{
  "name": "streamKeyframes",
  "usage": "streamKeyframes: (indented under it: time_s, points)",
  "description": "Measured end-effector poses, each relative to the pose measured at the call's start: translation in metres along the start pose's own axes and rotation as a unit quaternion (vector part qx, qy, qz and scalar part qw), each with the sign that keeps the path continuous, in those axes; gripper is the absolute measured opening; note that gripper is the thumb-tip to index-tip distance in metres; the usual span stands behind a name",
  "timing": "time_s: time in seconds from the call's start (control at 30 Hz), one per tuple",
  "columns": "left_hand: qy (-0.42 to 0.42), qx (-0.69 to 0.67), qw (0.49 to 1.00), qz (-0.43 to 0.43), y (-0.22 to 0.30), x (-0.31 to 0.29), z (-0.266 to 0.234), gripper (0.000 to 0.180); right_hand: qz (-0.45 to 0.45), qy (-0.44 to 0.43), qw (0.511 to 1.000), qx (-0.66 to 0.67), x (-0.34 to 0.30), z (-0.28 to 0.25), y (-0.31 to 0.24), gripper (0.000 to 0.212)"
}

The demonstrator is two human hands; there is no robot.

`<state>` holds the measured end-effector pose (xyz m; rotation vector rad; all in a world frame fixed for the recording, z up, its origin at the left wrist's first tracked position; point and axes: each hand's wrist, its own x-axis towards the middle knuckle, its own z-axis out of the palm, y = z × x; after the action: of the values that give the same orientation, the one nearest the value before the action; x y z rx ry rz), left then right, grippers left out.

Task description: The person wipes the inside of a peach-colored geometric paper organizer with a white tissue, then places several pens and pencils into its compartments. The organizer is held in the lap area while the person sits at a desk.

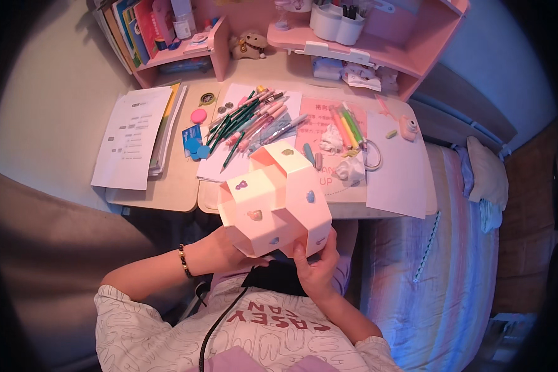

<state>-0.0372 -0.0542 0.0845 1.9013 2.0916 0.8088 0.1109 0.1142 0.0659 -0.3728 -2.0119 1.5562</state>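
A pale pink holder (pixel 291 201) made of joined hexagonal compartments is held up over my lap, at the desk's near edge. Small shiny stickers in blue, orange, purple and green dot its walls. My left hand (pixel 220 251) supports it at the lower left; most of those fingers are hidden behind it. At the lower right, my right hand (pixel 316 266) grips the bottom edge, with the thumb pressed on the near side. Beyond the holder, a heap of pencils and pens (pixel 248 121) lies on white paper.
Papers and folders (pixel 133 136) cover the desk's left side. Crumpled tissue (pixel 350 170), a tape roll (pixel 372 155), highlighters (pixel 351 127) and a white sheet (pixel 397 167) lie to the right. A pink shelf (pixel 390 56) stands behind; a bed (pixel 434 273) adjoins on the right.
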Motion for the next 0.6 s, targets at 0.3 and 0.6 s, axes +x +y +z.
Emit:
streamKeyframes:
  time_s: [0.3, 0.6]
  points:
    - [0.049, -0.021, 0.998, -0.045, 0.01, 0.013, 0.018, 0.05, 0.05, 0.029, 0.998, 0.032, -0.006, -0.001, 0.0, 0.043]
    - [-0.044, 0.081, 0.995, -0.022, 0.028, -0.004, -0.014, 0.043, 0.077, 0.068, 0.99, 0.094, -0.005, 0.013, 0.003, 0.027]
